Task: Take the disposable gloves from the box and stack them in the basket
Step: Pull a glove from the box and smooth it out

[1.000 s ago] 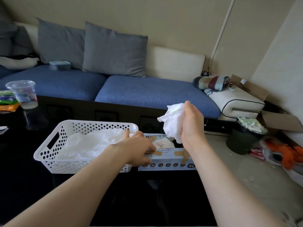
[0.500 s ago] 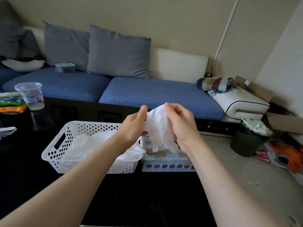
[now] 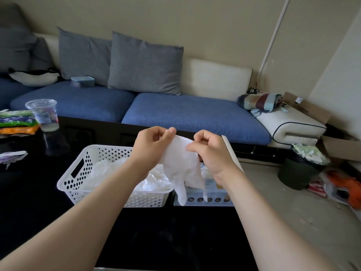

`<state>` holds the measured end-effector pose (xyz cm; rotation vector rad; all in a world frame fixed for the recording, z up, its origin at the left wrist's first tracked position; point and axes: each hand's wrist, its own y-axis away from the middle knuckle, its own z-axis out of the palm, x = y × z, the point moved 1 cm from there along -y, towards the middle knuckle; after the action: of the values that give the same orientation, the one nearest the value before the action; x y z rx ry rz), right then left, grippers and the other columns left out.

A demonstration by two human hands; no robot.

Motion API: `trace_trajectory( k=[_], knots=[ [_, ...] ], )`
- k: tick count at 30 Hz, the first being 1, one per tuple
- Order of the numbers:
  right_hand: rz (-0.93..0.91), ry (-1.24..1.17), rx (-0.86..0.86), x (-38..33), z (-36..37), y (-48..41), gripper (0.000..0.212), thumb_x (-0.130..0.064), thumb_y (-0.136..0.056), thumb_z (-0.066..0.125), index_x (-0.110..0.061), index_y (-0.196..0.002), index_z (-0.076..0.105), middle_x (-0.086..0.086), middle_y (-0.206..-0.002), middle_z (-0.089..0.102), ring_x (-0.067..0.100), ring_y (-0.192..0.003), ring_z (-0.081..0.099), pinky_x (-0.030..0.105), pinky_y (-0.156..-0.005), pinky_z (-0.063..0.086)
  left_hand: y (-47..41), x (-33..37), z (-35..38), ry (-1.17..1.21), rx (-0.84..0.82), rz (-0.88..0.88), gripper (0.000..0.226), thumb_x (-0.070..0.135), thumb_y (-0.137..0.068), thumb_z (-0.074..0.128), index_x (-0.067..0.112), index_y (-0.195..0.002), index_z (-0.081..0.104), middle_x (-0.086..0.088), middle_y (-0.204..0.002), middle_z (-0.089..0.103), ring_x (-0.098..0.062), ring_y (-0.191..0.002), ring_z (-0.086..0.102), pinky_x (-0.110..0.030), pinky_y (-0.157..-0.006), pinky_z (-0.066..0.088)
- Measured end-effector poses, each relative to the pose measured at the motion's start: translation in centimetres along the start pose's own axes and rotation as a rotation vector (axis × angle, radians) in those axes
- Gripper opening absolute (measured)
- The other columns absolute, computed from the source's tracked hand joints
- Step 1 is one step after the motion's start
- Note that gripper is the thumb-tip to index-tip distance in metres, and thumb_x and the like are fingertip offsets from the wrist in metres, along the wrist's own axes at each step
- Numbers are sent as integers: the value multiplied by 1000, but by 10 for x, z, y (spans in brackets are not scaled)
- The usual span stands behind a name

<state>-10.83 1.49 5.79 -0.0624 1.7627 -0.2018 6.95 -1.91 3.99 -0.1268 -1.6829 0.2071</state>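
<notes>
Spreading apart since half a second ago, my hands are opening the crumpled glove (image 3: pixel 179 165) into a hanging sheet. My left hand (image 3: pixel 150 145) is pinching one cuff corner between thumb and curled fingers, and my right hand (image 3: pixel 211 153) is pinching the other. The glove's long axis is running straight down, its fingers dangling over the seam between the basket (image 3: pixel 78 165) and the box (image 3: pixel 211 198). The basket is lying below and left, nearer my left hand, so I am judging the lay-down will be going leftward onto the pile (image 3: pixel 109 169). A second ago my right hand alone was holding it.
</notes>
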Motion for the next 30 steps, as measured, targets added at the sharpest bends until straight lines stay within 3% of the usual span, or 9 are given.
trace_trajectory(
  k=[4, 6, 10, 12, 15, 19, 23, 28, 30],
  knots=[
    [35, 143, -78, 5, -1, -2, 16, -14, -86, 81, -21, -99, 74, 2, -84, 76, 16, -80, 73, 26, -71, 54, 2, 6, -5, 98, -30, -2, 37, 44, -97, 73, 8, -90, 77, -1, -74, 72, -9, -67, 66, -27, -61, 57],
    [69, 227, -138, 6, -2, -1, 7, -20, -89, 78, -23, -83, 78, -4, -77, 76, 10, -74, 71, 27, -70, 49, 4, 7, -6, 115, -52, -10, 36, 43, -96, 74, 8, -90, 78, -7, -81, 76, -15, -72, 70, -35, -69, 61],
    [118, 71, -182, 6, -6, 0, 38, -17, -95, 68, -23, -58, 67, 0, -68, 65, 16, -67, 58, 30, -64, 42, 3, 8, -9, 116, -56, -41, 39, 45, -98, 71, 8, -89, 78, -3, -76, 72, -14, -69, 67, -34, -65, 58],
    [144, -71, -173, 9, -7, -2, 36, -17, -95, 68, -24, -60, 63, 3, -69, 62, 18, -66, 55, 32, -61, 41, 1, 7, -13, 20, -1, -39, 47, 47, -101, 66, 4, -84, 72, -1, -69, 63, -14, -64, 58, -34, -61, 50],
    [187, -89, -212, 11, -7, -4, 18, -23, -84, 77, -21, -71, 65, 9, -80, 68, 25, -76, 64, 36, -74, 49, 0, 5, -18, -275, 87, 12, 57, 48, -106, 55, 0, -76, 52, -4, -68, 45, -18, -64, 41, -35, -60, 35],
    [257, 39, -350, 15, 0, -3, 17, -23, -72, 82, -20, -84, 72, 13, -93, 78, 28, -84, 72, 37, -76, 54, -4, 4, -25, -462, 127, 41, 55, 43, -111, 44, -3, -82, 53, -12, -70, 49, -21, -64, 46, -36, -61, 38],
    [236, 118, -272, 18, 9, -7, 13, -19, -84, 84, -17, -95, 77, 7, -97, 82, 25, -87, 76, 36, -77, 57, -9, -2, -46, -605, 187, 45, 50, 38, -112, 43, 3, -78, 54, -7, -68, 54, -22, -62, 49, -37, -56, 37],
    [237, 82, -163, 22, 26, -14, 15, -25, -88, 86, -16, -99, 79, 4, -95, 82, 19, -85, 77, 34, -71, 60, -17, -21, -76, -686, 213, -127, 50, 38, -112, 44, 2, -81, 58, -13, -75, 58, -26, -64, 53, -36, -58, 45],
    [232, 75, -118, 25, 34, -18, 17, -26, -89, 85, -16, -101, 78, 6, -96, 82, 24, -92, 79, 41, -84, 64, -18, -27, -86, -759, 201, -208, 47, 39, -112, 44, 2, -89, 61, -14, -76, 60, -29, -65, 58, -40, -63, 54]
  ],
)
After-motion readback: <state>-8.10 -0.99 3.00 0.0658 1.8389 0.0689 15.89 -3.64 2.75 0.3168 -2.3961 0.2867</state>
